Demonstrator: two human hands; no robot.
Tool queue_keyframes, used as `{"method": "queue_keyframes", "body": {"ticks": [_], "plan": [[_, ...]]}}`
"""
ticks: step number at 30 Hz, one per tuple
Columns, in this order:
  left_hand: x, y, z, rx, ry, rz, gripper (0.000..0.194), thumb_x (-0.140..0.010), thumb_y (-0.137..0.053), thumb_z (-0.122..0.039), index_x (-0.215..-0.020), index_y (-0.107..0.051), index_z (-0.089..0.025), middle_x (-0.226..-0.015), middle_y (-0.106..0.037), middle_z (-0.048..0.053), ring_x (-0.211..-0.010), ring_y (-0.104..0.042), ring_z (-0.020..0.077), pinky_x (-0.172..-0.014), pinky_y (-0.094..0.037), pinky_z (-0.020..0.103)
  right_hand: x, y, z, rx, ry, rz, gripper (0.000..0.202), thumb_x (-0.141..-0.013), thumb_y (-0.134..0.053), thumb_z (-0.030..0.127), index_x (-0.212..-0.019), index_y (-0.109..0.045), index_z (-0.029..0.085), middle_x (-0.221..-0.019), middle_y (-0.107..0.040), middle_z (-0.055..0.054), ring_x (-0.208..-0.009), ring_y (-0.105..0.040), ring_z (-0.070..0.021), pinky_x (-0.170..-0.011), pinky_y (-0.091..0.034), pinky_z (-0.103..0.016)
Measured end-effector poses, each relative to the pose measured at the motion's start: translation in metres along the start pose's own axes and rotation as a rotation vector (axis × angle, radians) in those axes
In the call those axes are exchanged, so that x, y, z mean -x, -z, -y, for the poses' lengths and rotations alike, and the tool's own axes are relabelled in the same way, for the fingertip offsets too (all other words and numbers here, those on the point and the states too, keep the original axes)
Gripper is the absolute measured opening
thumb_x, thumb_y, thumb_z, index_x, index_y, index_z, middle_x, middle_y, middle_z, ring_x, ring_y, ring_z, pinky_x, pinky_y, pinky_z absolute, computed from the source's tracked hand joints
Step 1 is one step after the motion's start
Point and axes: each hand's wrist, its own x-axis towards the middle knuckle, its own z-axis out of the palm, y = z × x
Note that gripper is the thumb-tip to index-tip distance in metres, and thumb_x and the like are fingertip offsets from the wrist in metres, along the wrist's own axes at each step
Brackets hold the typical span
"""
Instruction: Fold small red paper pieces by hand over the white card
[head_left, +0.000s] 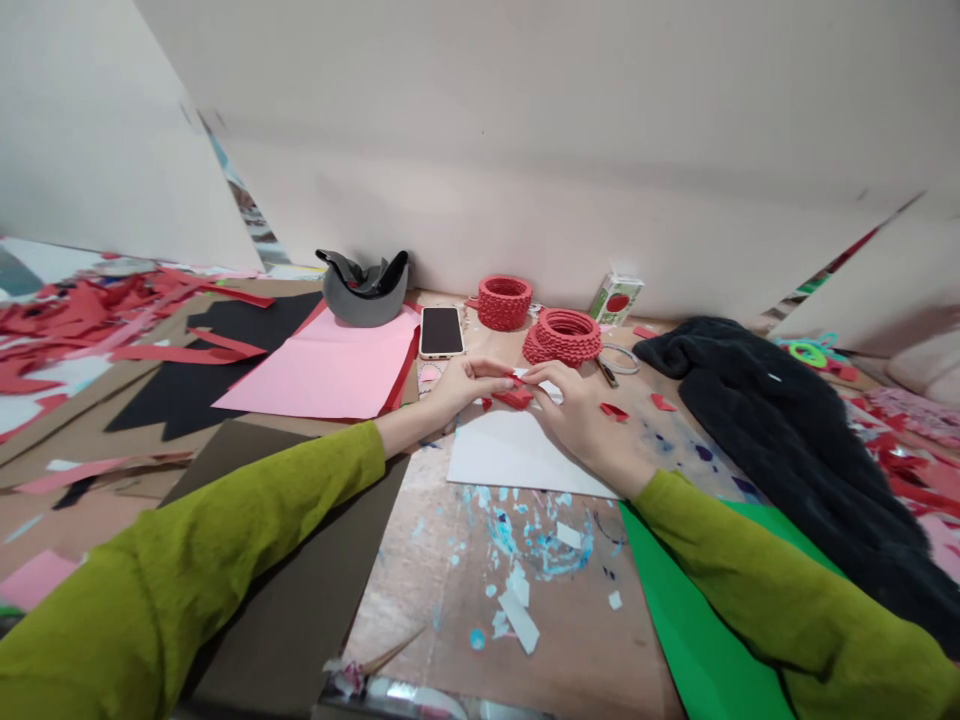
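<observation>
My left hand point(463, 388) and my right hand point(566, 412) meet over a white sheet point(517, 455) in the middle of the table. Between their fingertips is a small piece of folded red paper point(514, 396), pinched from both sides. The fingers partly cover it, so its exact shape is unclear. Just beyond my hands stand two round coils of folded red paper, one nearer coil point(564, 338) and one farther coil point(505, 302). A few small folded red pieces point(614, 411) lie to the right of my right hand.
A phone point(442, 332), a grey cap point(367, 288) and pink paper point(337, 365) lie on the left. Red scraps point(90, 318) heap farther left. A small carton point(617, 298) stands by the wall. Dark cloth point(795, 440) and green paper point(697, 620) lie on the right.
</observation>
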Motion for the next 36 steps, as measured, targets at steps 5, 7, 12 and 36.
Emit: {"method": "queue_keyframes", "body": {"ticks": [5,7,12,36], "plan": [[-0.0011,0.0004,0.0015,0.035,0.011,-0.001,0.03,-0.069,-0.076,-0.03,-0.093,-0.071,-0.012,-0.088,-0.073,0.01,-0.077,-0.067,0.0174,-0.069,-0.052,0.029,-0.0041,0.0033,-0.0029,-0.163,-0.105,0.03,0.009,-0.083,-0.058,0.018,-0.088,-0.065,0.02,-0.093,-0.068,-0.006,-0.09,-0.063,-0.0203,-0.085,-0.048,-0.035],[-0.001,0.0006,0.0015,0.052,0.029,-0.002,0.031,-0.069,-0.076,-0.032,-0.093,-0.071,-0.013,-0.088,-0.072,0.01,-0.076,-0.066,0.0169,-0.068,-0.052,0.028,-0.0054,0.0042,-0.0029,-0.183,-0.133,0.038,0.009,-0.083,-0.059,0.021,-0.089,-0.066,0.02,-0.092,-0.069,-0.005,-0.09,-0.063,-0.02,-0.084,-0.048,-0.034],[-0.0007,0.0005,0.0015,0.009,0.017,-0.023,0.032,-0.07,-0.075,-0.037,-0.092,-0.072,-0.013,-0.089,-0.072,0.01,-0.076,-0.065,0.0161,-0.065,-0.05,0.026,-0.0057,0.0039,-0.0025,-0.205,-0.16,0.069,0.012,-0.085,-0.06,0.027,-0.09,-0.067,0.019,-0.091,-0.069,-0.006,-0.086,-0.063,-0.0196,-0.081,-0.047,-0.032],[-0.0029,0.0013,0.0023,-0.008,0.024,-0.008,0.039,-0.069,-0.076,-0.03,-0.102,-0.067,-0.012,-0.098,-0.071,0.012,-0.085,-0.067,0.0186,-0.073,-0.05,0.028,-0.0094,0.0024,-0.0031,-0.233,-0.309,0.119,0.02,-0.083,-0.059,0.033,-0.08,-0.07,0.016,-0.082,-0.072,-0.006,-0.076,-0.064,-0.0192,-0.07,-0.049,-0.029]]}}
